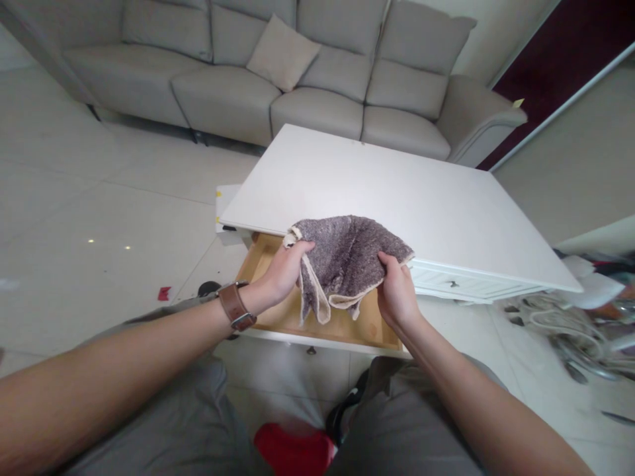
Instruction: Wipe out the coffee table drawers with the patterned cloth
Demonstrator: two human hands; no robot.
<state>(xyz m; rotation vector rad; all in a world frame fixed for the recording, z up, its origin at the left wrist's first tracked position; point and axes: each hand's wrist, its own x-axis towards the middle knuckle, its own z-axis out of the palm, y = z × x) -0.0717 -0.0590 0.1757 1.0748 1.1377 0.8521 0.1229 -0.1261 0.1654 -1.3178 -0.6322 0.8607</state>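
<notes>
A grey-brown cloth (347, 251) with a cream edge is stretched between my two hands, its lower corners hanging loose. My left hand (288, 270) is closed on the cloth's left side, thumb on top. On the right side, my right hand (398, 291) pinches it the same way. Below the cloth, a wooden drawer (278, 314) is pulled out of the white coffee table (377, 178). The cloth hides part of the drawer's inside and of the table's front edge.
A grey sofa (223, 92) with a beige cushion (282, 53) stands behind the table. Cables and clutter (570, 324) lie on the floor at right. A red object (295, 449) is on the floor between my legs, and a small red scrap (164, 293) lies at left.
</notes>
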